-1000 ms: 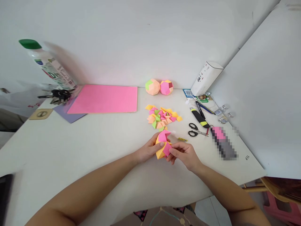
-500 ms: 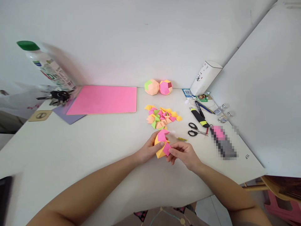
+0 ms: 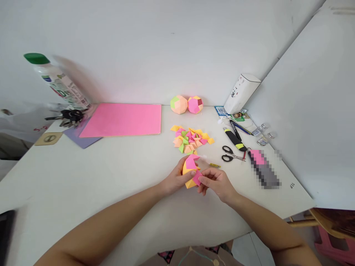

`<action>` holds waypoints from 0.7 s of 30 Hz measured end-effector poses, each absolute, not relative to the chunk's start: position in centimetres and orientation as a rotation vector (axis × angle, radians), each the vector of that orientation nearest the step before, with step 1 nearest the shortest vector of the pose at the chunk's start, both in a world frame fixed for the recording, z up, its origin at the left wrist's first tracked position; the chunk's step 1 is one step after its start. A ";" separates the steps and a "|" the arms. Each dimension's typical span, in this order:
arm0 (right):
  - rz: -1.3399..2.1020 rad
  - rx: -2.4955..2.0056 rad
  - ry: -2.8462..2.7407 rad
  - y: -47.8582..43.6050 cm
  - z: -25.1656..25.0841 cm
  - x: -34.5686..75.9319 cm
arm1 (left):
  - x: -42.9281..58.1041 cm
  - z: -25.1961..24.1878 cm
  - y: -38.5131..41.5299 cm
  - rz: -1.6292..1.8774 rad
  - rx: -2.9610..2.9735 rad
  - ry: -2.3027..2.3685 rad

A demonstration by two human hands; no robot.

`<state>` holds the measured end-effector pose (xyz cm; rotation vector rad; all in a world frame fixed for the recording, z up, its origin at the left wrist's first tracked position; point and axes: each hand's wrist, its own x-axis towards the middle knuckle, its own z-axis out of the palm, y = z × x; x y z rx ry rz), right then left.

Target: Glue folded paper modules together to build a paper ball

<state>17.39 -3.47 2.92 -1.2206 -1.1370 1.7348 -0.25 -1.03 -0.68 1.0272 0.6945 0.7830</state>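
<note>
Between my hands is a partly built folded-paper ball [image 3: 191, 162] in pink and orange, tilted above the table's near half. My left hand [image 3: 177, 176] is wrapped round its left side, with the thumb pressed across the front. On the right, my right hand [image 3: 215, 181] pinches a pink paper flap [image 3: 197, 178] at the ball's lower edge between thumb and fingers. Just behind lies a loose pile of small folded paper pieces [image 3: 191, 139] in pink, orange, peach and green. Two finished paper balls, one peach and green [image 3: 179, 105], one mostly pink [image 3: 195, 105], stand against the wall.
Scissors [image 3: 232, 154], a utility knife [image 3: 234, 139] and pens lie to the right, near two small glass jars [image 3: 262, 139] and a white box [image 3: 242, 94]. Pink paper sheets [image 3: 124, 119], keys [image 3: 71, 116] and a bottle [image 3: 62, 83] are at the left.
My left thumb has shifted slightly right and down onto the pink flap. The whole view has tipped a little; my right hand still pinches the flap.
</note>
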 end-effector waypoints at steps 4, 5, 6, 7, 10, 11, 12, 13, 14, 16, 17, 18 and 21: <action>1.732 -1.216 -1.153 -3.5 2.9 17.4 | -0.2 -0.5 -1.0 0.786 1.037 0.714; 1.732 -1.216 -1.155 -3.5 2.9 17.4 | -0.2 -0.4 -1.0 0.786 1.042 0.714; 1.733 -1.217 -1.156 -3.5 2.9 17.4 | -0.2 -0.4 -1.0 0.785 1.044 0.713; 1.734 -1.218 -1.156 -3.5 2.9 17.4 | -0.2 -0.4 -1.0 0.784 1.045 0.712; 1.736 -1.223 -1.157 -3.4 2.9 17.4 | -0.2 -0.3 -1.1 0.777 1.043 0.704; 1.737 -1.225 -1.159 -3.5 2.9 17.4 | -0.3 -0.2 -1.1 0.772 1.044 0.699; 1.738 -1.228 -1.162 -3.5 2.9 17.4 | -0.3 -0.2 -1.1 0.768 1.045 0.693; 1.739 -1.231 -1.164 -3.5 2.9 17.4 | -0.3 -0.2 -1.1 0.763 1.047 0.687; 1.739 -1.232 -1.167 -3.5 2.9 17.4 | -0.3 -0.3 -1.1 0.760 1.049 0.683; 1.738 -1.228 -1.169 -3.4 2.9 17.5 | -0.3 -0.3 -1.0 0.762 1.051 0.682; 1.741 -1.220 -1.169 -3.4 3.0 17.5 | -0.3 -0.3 -1.0 0.764 1.050 0.681; 1.750 -1.209 -1.169 -3.3 3.0 17.5 | -0.3 -0.3 -1.0 0.764 1.045 0.676; 1.801 -1.170 -1.165 -3.1 3.1 17.7 | -0.2 -0.2 -0.9 0.745 1.004 0.632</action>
